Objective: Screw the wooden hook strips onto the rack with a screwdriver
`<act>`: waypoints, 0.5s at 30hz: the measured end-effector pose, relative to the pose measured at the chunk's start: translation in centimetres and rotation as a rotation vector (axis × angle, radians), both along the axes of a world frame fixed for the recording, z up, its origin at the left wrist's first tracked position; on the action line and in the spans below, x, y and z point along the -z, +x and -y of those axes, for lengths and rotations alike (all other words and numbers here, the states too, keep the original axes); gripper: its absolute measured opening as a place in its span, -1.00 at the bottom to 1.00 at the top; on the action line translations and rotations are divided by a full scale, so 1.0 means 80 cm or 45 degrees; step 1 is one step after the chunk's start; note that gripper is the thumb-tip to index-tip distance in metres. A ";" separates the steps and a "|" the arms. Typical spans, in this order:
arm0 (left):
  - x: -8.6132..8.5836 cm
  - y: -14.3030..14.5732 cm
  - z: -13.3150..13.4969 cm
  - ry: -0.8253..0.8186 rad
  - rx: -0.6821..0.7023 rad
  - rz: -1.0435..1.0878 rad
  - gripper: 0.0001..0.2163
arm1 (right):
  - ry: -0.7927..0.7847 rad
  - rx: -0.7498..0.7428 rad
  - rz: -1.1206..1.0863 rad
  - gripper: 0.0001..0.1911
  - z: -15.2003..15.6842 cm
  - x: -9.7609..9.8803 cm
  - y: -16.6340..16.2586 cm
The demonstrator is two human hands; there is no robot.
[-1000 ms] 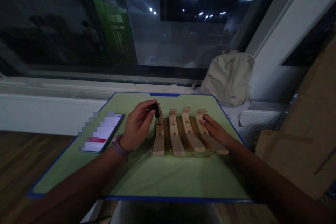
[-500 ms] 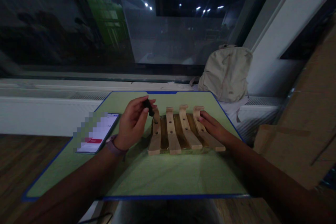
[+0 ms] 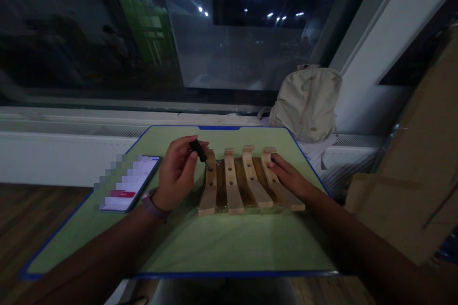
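Observation:
A wooden rack of several pale slats (image 3: 246,182) lies on a green mat (image 3: 214,243). My left hand (image 3: 177,174) is closed in a pinch on a small black screwdriver (image 3: 199,150), its tip tilted down onto a hole in the leftmost slat (image 3: 208,186). On the rightmost slat rests my right hand (image 3: 291,182), fingers stretched flat, pressing it down. A purple band sits on my left wrist.
A phone (image 3: 125,183) with a lit screen lies on the mat's left part. A beige backpack (image 3: 307,100) leans on the sill at the back right. Cardboard boxes (image 3: 411,186) stand to the right. A dark window runs behind.
The black screwdriver has tilted from near upright to slanting, its tip now lower on the leftmost slat. My right hand stays on the rightmost slat. The view has shifted slightly.

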State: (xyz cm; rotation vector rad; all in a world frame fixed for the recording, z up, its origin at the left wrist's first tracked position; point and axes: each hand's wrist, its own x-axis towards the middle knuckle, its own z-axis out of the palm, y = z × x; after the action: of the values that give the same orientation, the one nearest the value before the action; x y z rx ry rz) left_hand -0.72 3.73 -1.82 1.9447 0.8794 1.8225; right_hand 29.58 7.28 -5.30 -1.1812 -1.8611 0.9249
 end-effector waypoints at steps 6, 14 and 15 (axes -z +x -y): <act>0.005 -0.005 -0.007 0.094 -0.154 0.012 -0.74 | 0.010 0.011 -0.023 -0.65 -0.002 0.004 0.001; 0.002 -0.007 -0.006 0.074 -0.040 -0.029 -0.74 | -0.035 0.072 0.046 -0.58 0.005 -0.005 -0.001; 0.002 -0.008 -0.007 0.098 -0.071 -0.051 -0.74 | -0.034 0.080 0.044 -0.58 0.005 -0.007 -0.002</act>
State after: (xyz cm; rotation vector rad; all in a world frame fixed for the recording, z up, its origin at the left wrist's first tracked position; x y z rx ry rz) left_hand -1.38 4.26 -2.01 2.0292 0.8970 1.8814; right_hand 29.40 6.86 -4.75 -1.2714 -1.8332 0.9023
